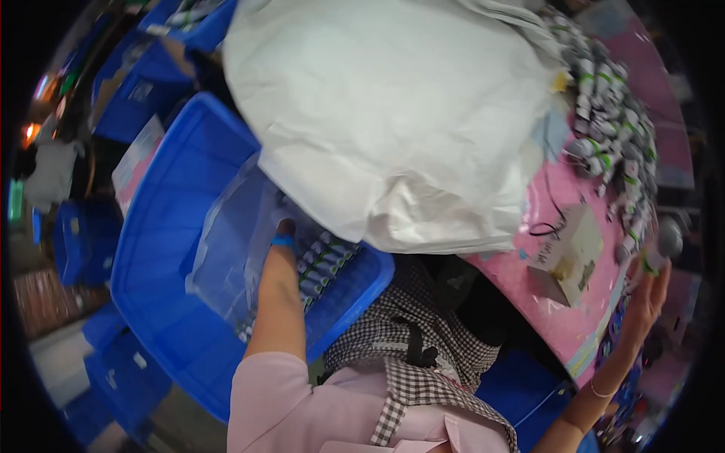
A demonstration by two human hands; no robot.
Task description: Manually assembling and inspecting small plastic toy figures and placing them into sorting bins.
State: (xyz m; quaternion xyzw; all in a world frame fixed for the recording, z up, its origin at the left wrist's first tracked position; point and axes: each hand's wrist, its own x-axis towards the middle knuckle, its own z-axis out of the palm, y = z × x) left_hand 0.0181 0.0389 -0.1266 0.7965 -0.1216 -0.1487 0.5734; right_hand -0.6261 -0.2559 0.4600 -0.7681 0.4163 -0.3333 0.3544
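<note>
My left hand [285,228] reaches down into a large blue plastic bin [162,226], beside a clear plastic sheet [226,245]. Its fingers are mostly hidden, so what they touch does not show. Close to that wrist, short white-and-grey pieces with green bands [325,264] lie side by side in the bin. Out at the far right, the fingers of my right hand [644,298] close round a white-and-green piece with a rounded grey head [669,238]. A heap of similar pieces [604,106] lies just beyond it on a pink tabletop [521,275].
A big white plastic bag or sheet [393,113] covers much of the table and overhangs the bin's edge. A small open cardboard box [566,257] sits on the pink top, beside a dark thin cord [550,226]. More blue bins [140,87] stand at the left.
</note>
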